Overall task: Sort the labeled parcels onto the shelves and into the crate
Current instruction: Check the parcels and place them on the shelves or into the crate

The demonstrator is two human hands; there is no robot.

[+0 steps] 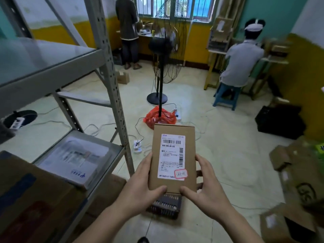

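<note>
To the right of the metal shelf (112, 81), a labeled parcel (172, 158) is grasped by the left hand (140, 186) and the right hand (206, 188), fingers curled around its edges.

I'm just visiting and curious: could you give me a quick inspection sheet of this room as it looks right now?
Surface: grey metal shelving on the left; pale tiled floor.
Job's things: brown labeled parcel, held up label-first; flat plastic-wrapped parcel on the lower shelf; dark crate on the floor below the hands.
Clutter: cardboard boxes at right; red plastic bag.
Grippers: left hand and right hand both grip the parcel.
Cables: power strips and loose cords across the floor.
Surroundings: standing fan; two people working, backs turned; barred window.
</note>
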